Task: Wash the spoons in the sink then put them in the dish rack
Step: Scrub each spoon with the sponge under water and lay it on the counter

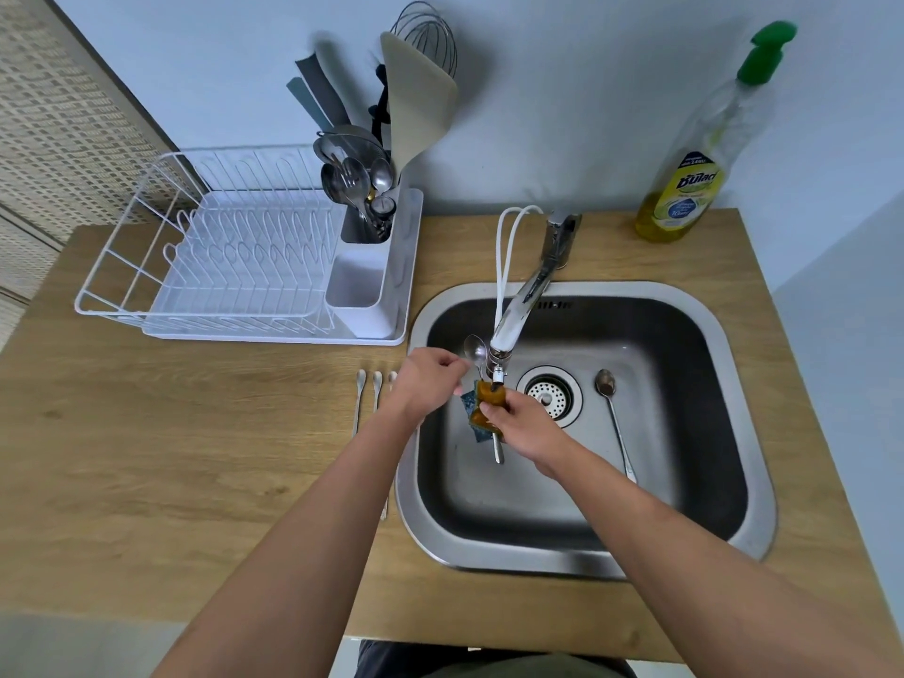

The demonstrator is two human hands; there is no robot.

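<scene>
Over the steel sink [724, 335], my left hand [428, 384] pinches a metal spoon [475, 349] just below its bowl, which points up beside the tap's nozzle. My right hand [526, 425] squeezes a yellow sponge [489, 396] with a dark scrub side around that spoon's handle, whose end sticks out below. A second spoon [614, 418] lies on the sink floor right of the drain. Three more spoons [359, 401] lie on the counter left of the sink, partly hidden by my left arm. The white dish rack [235, 266] stands at the back left.
The rack's cutlery holder [364, 222] is full of spoons, a spatula and a whisk. The tap [533, 291] reaches over the sink's left half. A dish soap bottle [694, 163] stands at the counter's back right corner. The wooden counter [146, 457] ends close to my body.
</scene>
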